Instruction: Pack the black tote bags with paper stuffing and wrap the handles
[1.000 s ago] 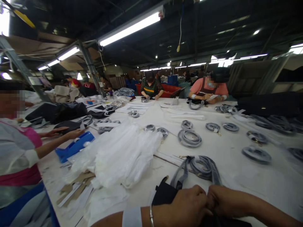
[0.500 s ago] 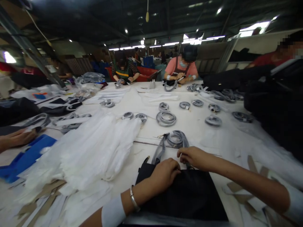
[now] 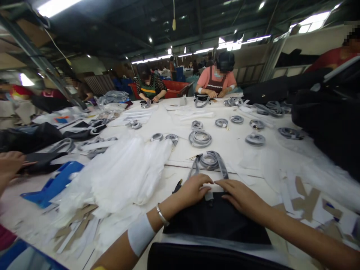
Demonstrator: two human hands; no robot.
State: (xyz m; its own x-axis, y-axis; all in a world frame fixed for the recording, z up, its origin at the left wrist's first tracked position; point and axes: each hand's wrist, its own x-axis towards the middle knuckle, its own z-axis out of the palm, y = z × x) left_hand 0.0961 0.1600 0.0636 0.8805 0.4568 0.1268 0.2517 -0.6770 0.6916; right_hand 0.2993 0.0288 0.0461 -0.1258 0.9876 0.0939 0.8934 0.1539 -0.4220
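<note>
A black bag (image 3: 213, 223) lies flat on the table before me, its top edge away from me. My left hand (image 3: 194, 190) rests at that edge, fingers bent and thumb apart from them. Just beside its thumb is a small pale tab (image 3: 208, 196) at the bag's top. My right hand (image 3: 240, 193) lies over the right part of the edge with fingers stretched toward the left hand; it holds nothing I can see. Grey handles wrapped in film rise beyond my hands, around or beside a coiled grey strap (image 3: 208, 160) with a gold clip.
White film sheets (image 3: 123, 168) are heaped to the left, near a blue piece (image 3: 56, 183). Several coiled straps (image 3: 200, 138) dot the table (image 3: 180, 150). Card scraps (image 3: 306, 202) lie right, a black pile (image 3: 332, 123) beyond. Co-workers (image 3: 216, 80) sit opposite; another person's hand (image 3: 11, 165) is left.
My right hand has come down from the handle onto the bag's top edge, its fingers straighter. The left hand has shifted slightly up. The view has tilted, showing a black edge at the bottom.
</note>
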